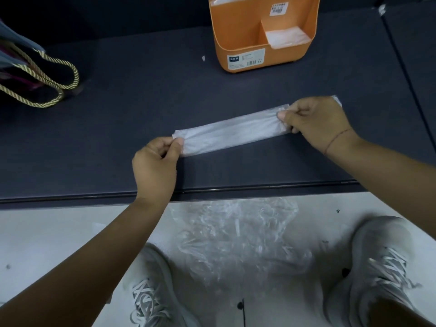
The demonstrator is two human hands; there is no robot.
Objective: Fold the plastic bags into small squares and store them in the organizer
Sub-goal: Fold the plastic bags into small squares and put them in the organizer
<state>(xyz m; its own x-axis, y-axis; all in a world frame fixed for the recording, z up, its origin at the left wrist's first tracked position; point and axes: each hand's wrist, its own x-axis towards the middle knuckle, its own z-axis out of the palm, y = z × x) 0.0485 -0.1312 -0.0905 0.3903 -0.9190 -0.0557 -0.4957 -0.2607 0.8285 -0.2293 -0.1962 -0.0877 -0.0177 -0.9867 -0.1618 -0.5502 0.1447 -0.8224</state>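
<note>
Plastic bag, folded into a strip, is stretched mid-frame over the table. Left hand pinches its lower-left end, right hand grips the upper-right end. Organizer top centre.

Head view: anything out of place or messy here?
Yes. A crumpled pile of clear plastic bags lies on the floor between the shoes, below the table edge. A small white scrap sits on the table left of the orange organizer. The folded strip pinched between left hand and right hand looks tidy.
</note>
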